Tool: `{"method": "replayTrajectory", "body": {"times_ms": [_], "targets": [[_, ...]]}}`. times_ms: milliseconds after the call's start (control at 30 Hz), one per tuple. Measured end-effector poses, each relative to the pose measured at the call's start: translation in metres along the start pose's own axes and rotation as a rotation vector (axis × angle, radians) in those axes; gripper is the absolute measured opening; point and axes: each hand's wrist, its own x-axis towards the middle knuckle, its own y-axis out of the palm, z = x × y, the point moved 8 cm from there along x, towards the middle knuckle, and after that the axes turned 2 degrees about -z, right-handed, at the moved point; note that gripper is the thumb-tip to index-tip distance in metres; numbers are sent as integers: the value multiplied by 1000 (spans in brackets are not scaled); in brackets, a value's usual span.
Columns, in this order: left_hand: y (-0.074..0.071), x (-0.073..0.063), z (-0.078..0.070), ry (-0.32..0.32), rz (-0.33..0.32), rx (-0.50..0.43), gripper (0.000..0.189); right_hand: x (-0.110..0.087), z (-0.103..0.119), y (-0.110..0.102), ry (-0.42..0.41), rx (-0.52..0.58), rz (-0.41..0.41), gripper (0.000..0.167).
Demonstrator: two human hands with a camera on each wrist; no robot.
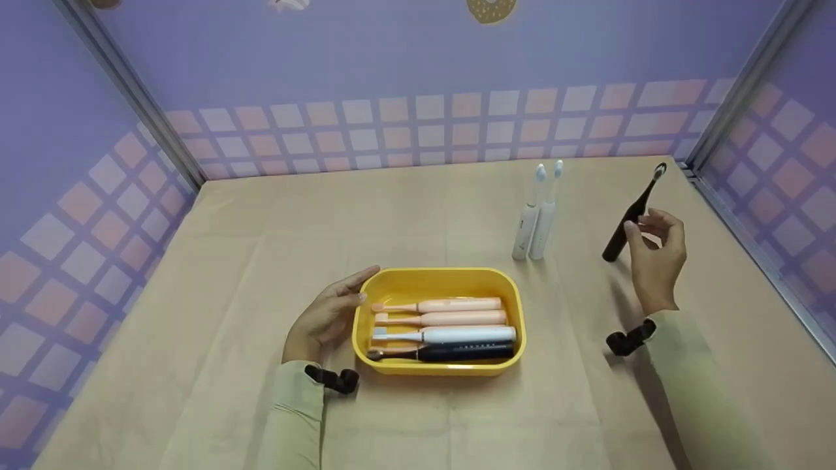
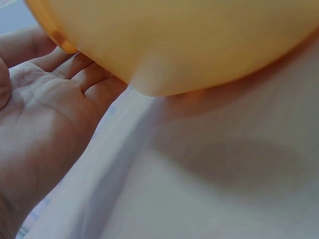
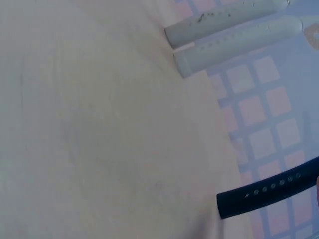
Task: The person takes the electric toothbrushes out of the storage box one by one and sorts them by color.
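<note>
Pinched between the thumb and fingers of my right hand (image 1: 659, 254) is a black electric toothbrush (image 1: 632, 219), upright with a slight lean, its head up. Its base is close to the tabletop in the right wrist view. My left hand (image 1: 330, 310) holds the left side of a yellow tub (image 1: 437, 370), thumb at the rim and fingers along the outer wall. Inside lie pink toothbrushes (image 1: 462, 318), a white toothbrush (image 1: 467, 335) and a black toothbrush (image 1: 465, 352), heads to the left. Another pink one is partly hidden by the black one.
Two white electric toothbrushes (image 1: 524, 232) stand upright side by side behind the tub's right end. A cloth (image 1: 326, 215) covers the table. Patterned walls (image 1: 405, 124) enclose its back and sides, with metal posts (image 1: 130, 85) at the corners.
</note>
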Motion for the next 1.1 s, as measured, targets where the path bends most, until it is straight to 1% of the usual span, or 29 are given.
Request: {"method": "replayTrajectory", "body": {"times_ms": [133, 300, 467, 600, 767, 967, 1100], "targets": [[1, -1, 0, -8, -6, -15, 60, 0, 6, 5, -41, 48, 6, 38], [0, -1, 1, -13, -23, -16, 60, -5, 19, 14, -70, 71, 20, 36], [-1, -1, 1, -10, -23, -4, 59, -12, 37, 26, -119, 108, 65, 39], [-1, 0, 1, -7, -18, -9, 60, -20, 51, 37, -153, 122, 132, 39], [0, -1, 1, -9, -13, -22, 59, -30, 66, 53, -181, 119, 247, 38], [0, -1, -1, -10, -10, -18, 59, -41, 82, 70, -215, 132, 371, 37], [0, -1, -1, -12, -5, -19, 58, -50, 88, 80, -226, 133, 444, 37]]}}
